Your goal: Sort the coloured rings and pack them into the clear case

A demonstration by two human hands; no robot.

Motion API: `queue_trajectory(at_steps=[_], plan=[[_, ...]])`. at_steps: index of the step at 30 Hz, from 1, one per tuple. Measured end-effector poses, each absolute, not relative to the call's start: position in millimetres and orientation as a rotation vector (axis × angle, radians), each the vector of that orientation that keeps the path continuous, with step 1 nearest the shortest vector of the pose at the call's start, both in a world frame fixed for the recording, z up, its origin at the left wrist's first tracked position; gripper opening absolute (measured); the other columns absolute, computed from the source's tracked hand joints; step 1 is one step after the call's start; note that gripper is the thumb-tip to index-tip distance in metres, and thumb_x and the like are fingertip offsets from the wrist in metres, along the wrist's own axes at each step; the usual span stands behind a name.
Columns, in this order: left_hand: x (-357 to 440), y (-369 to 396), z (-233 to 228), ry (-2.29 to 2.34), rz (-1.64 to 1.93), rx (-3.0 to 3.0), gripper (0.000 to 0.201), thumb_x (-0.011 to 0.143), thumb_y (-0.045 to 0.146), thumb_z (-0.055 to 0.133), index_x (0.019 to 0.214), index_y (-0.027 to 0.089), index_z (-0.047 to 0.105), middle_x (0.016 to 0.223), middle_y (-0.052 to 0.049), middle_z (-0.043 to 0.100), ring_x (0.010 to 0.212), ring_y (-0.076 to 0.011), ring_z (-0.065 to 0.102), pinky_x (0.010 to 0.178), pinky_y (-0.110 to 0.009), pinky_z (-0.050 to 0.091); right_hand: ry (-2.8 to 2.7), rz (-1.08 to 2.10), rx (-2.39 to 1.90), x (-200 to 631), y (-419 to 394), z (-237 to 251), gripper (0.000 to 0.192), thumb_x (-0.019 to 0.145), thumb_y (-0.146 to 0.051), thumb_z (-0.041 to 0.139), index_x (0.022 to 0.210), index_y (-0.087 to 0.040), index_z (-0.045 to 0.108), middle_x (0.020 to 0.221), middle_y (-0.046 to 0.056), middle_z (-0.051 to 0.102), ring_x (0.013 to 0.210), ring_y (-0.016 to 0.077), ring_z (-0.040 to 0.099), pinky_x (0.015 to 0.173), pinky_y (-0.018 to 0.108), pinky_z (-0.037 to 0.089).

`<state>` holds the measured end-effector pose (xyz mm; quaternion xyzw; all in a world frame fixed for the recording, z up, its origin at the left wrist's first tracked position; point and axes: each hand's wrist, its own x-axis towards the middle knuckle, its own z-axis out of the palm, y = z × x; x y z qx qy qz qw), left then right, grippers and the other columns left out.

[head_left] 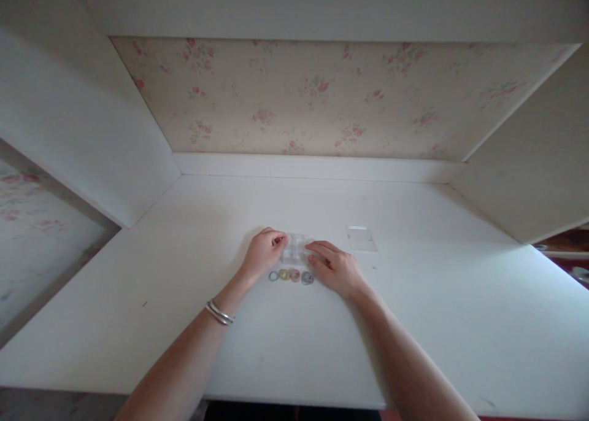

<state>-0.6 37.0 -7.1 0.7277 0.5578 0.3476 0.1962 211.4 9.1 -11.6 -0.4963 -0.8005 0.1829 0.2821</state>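
White surface (414, 323) is carrying everything: left hand (263, 252) and right hand (335, 267) are pinching a clear plastic case (294, 249) with curled fingers, its lid (361, 238) at two o'clock. Rings (291, 276) at six o'clock could get scattered by a wrist nudge.

- Left hand (264, 250) and right hand (334, 266) rest on a small clear box (294, 249), one at each end.
- Four coloured rings (291, 276) lie in a row just below the box.
- Clear lid (361, 238) lies apart, right, on the white table (437, 298).
- Bracelets (219, 313) on the left wrist.
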Motion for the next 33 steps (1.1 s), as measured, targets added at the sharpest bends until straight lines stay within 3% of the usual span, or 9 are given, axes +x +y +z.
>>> queue_trajectory(at_steps=[7,12,15,20,26,33], plan=[[-16.8,22.6,5.0,1.555,0.993,2.011,0.03,0.091,0.033,0.044,0.094,0.018,0.07,0.089,-0.004,0.068,0.077,-0.0135,0.059,0.069,-0.023,0.044,-2.121,0.494,-1.339,212.7,11.0,-14.8,0.028,0.089,-0.038,0.048,0.111,-0.031,0.064,0.118,0.0,0.063,0.081,0.0141,0.065,0.067,0.025,0.049],[-41.2,-1.2,15.6,1.412,0.639,2.115,0.023,0.087,0.03,0.05,0.081,0.019,0.07,0.077,-0.002,0.065,0.071,-0.0125,0.057,0.065,-0.022,0.041,-2.073,0.525,-1.342,214.0,11.7,-16.8,0.029,0.09,-0.04,0.048,0.112,-0.03,0.063,0.115,0.001,0.063,0.062,0.0098,0.058,0.059,0.024,0.046],[-49.3,-8.1,15.3,1.394,0.555,2.161,0.021,0.085,0.028,0.052,0.078,0.019,0.069,0.076,-0.001,0.063,0.071,-0.0124,0.056,0.066,-0.022,0.041,-2.011,0.514,-1.361,215.8,10.1,-18.4,0.028,0.09,-0.039,0.048,0.11,-0.026,0.064,0.101,0.002,0.065,0.052,0.008,0.052,0.056,0.025,0.043],[-49.8,-4.6,9.5,1.411,0.509,2.178,0.023,0.086,0.026,0.049,0.073,0.018,0.067,0.074,-0.001,0.062,0.069,-0.0122,0.055,0.064,-0.022,0.039,-2.067,0.341,-1.233,204.4,-7.5,-8.8,0.024,0.092,-0.032,0.047,0.093,-0.022,0.068,0.079,0.003,0.062,0.069,0.0134,0.055,0.064,0.027,0.04],[-51.1,-0.8,7.7,1.412,0.528,2.173,0.023,0.086,0.026,0.048,0.074,0.018,0.066,0.075,-0.002,0.064,0.072,-0.0134,0.056,0.067,-0.023,0.04,-2.488,0.14,-0.989,159.5,-28.3,10.7,0.019,0.09,-0.026,0.049,0.087,-0.024,0.068,0.08,0.002,0.061,0.076,0.0163,0.049,0.071,0.032,0.031],[-51.9,0.3,5.4,1.401,0.566,2.135,0.024,0.086,0.026,0.046,0.077,0.02,0.068,0.083,-0.002,0.069,0.079,-0.0146,0.059,0.071,-0.023,0.042,-2.635,0.018,-1.06,140.6,-24.8,9.7,0.018,0.09,-0.028,0.049,0.083,-0.022,0.065,0.08,0.003,0.059,0.078,0.0173,0.046,0.07,0.034,0.026]])
